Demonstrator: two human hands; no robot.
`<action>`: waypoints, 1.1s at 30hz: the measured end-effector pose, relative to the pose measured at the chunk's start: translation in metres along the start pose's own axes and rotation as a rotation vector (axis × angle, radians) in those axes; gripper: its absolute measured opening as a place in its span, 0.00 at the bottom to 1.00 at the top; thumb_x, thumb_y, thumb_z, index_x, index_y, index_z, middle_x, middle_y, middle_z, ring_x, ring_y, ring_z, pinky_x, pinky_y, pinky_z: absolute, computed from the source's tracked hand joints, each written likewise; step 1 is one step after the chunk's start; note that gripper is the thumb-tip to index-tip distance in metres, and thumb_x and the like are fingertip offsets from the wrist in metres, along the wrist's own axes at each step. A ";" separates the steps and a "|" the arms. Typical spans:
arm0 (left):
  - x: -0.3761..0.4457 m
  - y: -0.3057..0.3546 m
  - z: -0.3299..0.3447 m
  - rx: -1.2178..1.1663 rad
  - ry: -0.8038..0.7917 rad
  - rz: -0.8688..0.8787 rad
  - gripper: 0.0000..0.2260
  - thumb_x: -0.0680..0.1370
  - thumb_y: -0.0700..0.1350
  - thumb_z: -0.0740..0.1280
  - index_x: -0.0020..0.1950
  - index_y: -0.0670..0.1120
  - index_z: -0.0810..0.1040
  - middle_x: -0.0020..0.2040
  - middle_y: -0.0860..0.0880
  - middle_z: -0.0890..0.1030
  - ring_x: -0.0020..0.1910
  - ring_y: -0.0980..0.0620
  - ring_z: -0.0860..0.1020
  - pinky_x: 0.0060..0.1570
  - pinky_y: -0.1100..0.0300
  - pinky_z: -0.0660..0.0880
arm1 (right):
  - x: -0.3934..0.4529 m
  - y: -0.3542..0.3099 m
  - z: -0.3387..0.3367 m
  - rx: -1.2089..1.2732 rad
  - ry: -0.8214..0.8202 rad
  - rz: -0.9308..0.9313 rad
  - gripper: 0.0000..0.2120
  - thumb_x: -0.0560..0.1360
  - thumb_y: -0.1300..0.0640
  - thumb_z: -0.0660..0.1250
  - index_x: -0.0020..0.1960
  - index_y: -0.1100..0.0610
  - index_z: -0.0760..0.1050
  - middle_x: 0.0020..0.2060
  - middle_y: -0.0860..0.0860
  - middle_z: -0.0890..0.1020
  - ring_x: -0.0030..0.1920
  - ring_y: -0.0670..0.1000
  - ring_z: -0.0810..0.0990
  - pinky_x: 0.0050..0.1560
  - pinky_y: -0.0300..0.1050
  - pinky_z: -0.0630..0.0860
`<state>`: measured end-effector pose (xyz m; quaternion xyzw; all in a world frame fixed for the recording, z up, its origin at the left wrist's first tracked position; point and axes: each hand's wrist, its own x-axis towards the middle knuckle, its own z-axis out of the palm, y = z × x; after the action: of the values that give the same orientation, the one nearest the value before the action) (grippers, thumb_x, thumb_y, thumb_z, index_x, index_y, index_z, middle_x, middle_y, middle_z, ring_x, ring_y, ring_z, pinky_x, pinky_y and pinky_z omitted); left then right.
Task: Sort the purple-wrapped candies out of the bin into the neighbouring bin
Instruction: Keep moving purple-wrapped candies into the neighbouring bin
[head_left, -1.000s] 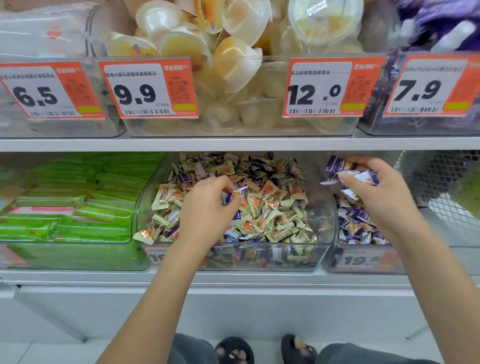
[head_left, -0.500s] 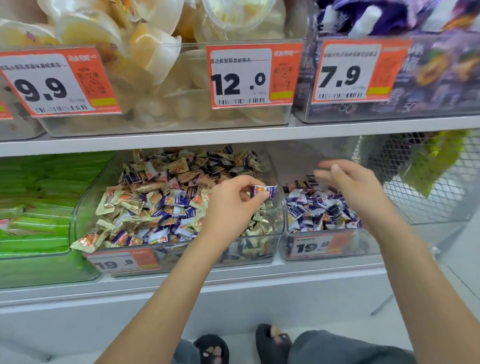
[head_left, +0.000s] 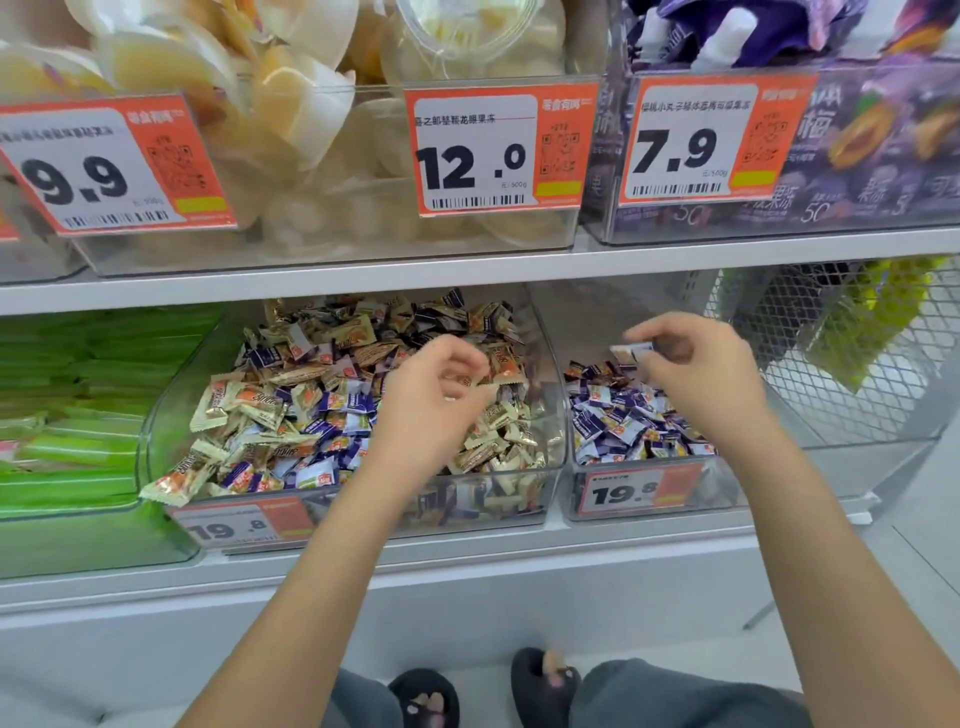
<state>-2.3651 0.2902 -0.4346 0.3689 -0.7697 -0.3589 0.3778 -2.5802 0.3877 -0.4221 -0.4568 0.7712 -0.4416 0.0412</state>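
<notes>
A purple-wrapped candy (head_left: 630, 351) is pinched in the right hand (head_left: 691, 379), held above the neighbouring bin (head_left: 644, 491) of purple candies, at three o'clock from the mixed bin (head_left: 363, 512). The left hand (head_left: 431, 415) hovers over the mixed candies, fingers loosely curled, holding nothing visible. Both bins sit on the lower shelf (head_left: 467, 558)

Purple-wrapped candies (head_left: 337, 423) are lying mixed among cream-and-orange ones in the clear middle bin (head_left: 171, 415). The neighbouring bin (head_left: 566, 457) on its right is holding only purple pieces, while one candy (head_left: 629, 350) is sitting pinched above them.
</notes>
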 end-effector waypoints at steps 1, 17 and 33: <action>0.001 -0.004 -0.012 0.070 0.027 -0.020 0.07 0.73 0.42 0.71 0.44 0.53 0.78 0.43 0.58 0.81 0.38 0.64 0.78 0.38 0.71 0.76 | 0.000 0.000 0.001 -0.081 0.001 -0.008 0.11 0.74 0.61 0.68 0.47 0.44 0.79 0.48 0.46 0.82 0.44 0.50 0.80 0.42 0.44 0.76; -0.022 -0.083 -0.134 0.492 -0.093 0.047 0.10 0.66 0.44 0.78 0.44 0.50 0.83 0.43 0.59 0.78 0.46 0.66 0.75 0.46 0.79 0.65 | -0.029 -0.118 0.170 -0.109 -0.687 -0.456 0.27 0.71 0.52 0.74 0.67 0.50 0.69 0.60 0.50 0.77 0.56 0.51 0.75 0.55 0.50 0.75; -0.010 -0.102 -0.131 0.695 0.147 0.038 0.04 0.73 0.47 0.70 0.46 0.50 0.82 0.48 0.51 0.79 0.50 0.48 0.76 0.41 0.53 0.75 | -0.029 -0.122 0.214 -0.431 -0.677 -0.498 0.40 0.67 0.39 0.71 0.71 0.54 0.60 0.67 0.52 0.65 0.61 0.59 0.60 0.54 0.51 0.66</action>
<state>-2.2194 0.2143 -0.4628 0.4857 -0.8233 -0.0410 0.2909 -2.3824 0.2481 -0.4737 -0.7444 0.6553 -0.0941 0.0873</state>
